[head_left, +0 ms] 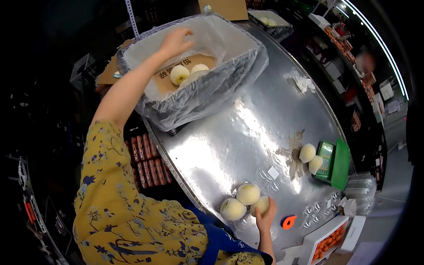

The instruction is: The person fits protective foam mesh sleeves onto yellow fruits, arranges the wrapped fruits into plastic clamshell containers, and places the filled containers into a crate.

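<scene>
My left hand [176,43] reaches over a plastic-lined crate [247,62], its fingers stretched out with nothing in them. Below it in the crate, a few pale round fruits [180,75] in white foam nets lie by a piece of printed cardboard [164,83]. On the metal table, my right hand [266,216] wraps its thumb and fingers around a pale foam-netted fruit [260,205]. Two more netted fruits, an upper one [248,194] and a left one [232,209], sit right against it.
Two netted fruits [308,153] stand beside a green scale [326,161]. An orange tape dispenser [288,222] lies right of my right hand. Clear plastic packaging [360,187] and a white box of orange fruit [309,247] line the near right edge. Another lined crate [282,32] stands at the back.
</scene>
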`<state>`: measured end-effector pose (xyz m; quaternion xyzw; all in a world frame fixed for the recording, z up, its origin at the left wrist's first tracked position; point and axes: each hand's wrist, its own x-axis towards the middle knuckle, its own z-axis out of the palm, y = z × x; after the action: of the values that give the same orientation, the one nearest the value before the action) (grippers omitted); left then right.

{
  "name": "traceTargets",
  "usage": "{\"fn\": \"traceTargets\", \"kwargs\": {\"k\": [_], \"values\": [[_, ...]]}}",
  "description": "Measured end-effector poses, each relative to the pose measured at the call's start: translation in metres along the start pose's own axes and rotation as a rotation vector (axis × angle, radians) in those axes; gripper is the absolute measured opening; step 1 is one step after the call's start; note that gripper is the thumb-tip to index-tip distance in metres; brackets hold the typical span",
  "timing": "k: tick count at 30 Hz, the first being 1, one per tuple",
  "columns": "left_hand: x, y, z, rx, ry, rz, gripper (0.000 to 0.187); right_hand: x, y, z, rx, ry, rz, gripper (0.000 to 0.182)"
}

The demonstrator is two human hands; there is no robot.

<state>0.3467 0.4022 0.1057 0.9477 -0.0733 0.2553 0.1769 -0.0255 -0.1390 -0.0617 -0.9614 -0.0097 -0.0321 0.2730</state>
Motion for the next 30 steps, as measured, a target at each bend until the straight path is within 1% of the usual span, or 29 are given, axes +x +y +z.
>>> {"fn": "traceTargets", "kwargs": {"k": [2, 5, 7, 10, 13, 16, 19, 20, 22, 25, 27, 28, 30], "values": [[0.016, -0.037, 0.027, 0.107, -0.408, -0.163, 0.046, 0.000, -0.004, -0.011, 0.007, 0.013, 0.073, 0.065], [0.019, -0.061, 0.070, 0.252, -0.850, -0.019, 0.060, 0.004, -0.007, -0.022, -0.053, 0.089, 0.122, 0.064], [0.016, -0.103, 0.127, 0.212, -0.937, 0.053, 0.072, 0.013, -0.017, -0.028, -0.082, 0.105, 0.141, 0.062], [0.005, -0.114, 0.160, 0.315, -1.195, 0.114, 0.077, 0.021, -0.030, -0.032, -0.086, 0.109, 0.187, 0.061], [-0.005, -0.119, 0.174, 0.184, -1.195, 0.039, 0.075, 0.026, -0.039, -0.032, -0.090, 0.095, 0.222, 0.058], [0.002, -0.116, 0.176, 0.222, -1.244, 0.107, 0.072, 0.031, -0.048, -0.029, -0.084, 0.059, 0.261, 0.055], [0.001, -0.123, 0.173, 0.146, -1.201, 0.060, 0.071, 0.032, -0.050, -0.027, -0.079, 0.039, 0.255, 0.052], [0.004, -0.123, 0.170, 0.120, -1.221, -0.004, 0.070, 0.033, -0.052, -0.028, -0.088, 0.036, 0.256, 0.051], [0.020, -0.107, 0.134, 0.069, -1.261, -0.135, 0.068, 0.034, -0.055, -0.030, -0.097, 0.038, 0.254, 0.050], [0.046, -0.094, 0.087, -0.401, -1.184, -0.632, 0.065, 0.036, -0.057, -0.033, -0.089, 0.070, 0.226, 0.049], [0.059, -0.078, 0.059, -0.667, -1.076, -0.516, 0.065, 0.039, -0.062, -0.035, -0.086, 0.116, 0.190, 0.048], [0.064, -0.067, 0.050, -0.794, -1.025, -0.453, 0.065, 0.042, -0.071, -0.037, -0.018, 0.104, 0.212, 0.046], [0.066, -0.033, 0.032, -1.089, -0.837, -0.158, 0.067, 0.057, -0.093, -0.042, 0.129, 0.093, 0.243, 0.044]]}}
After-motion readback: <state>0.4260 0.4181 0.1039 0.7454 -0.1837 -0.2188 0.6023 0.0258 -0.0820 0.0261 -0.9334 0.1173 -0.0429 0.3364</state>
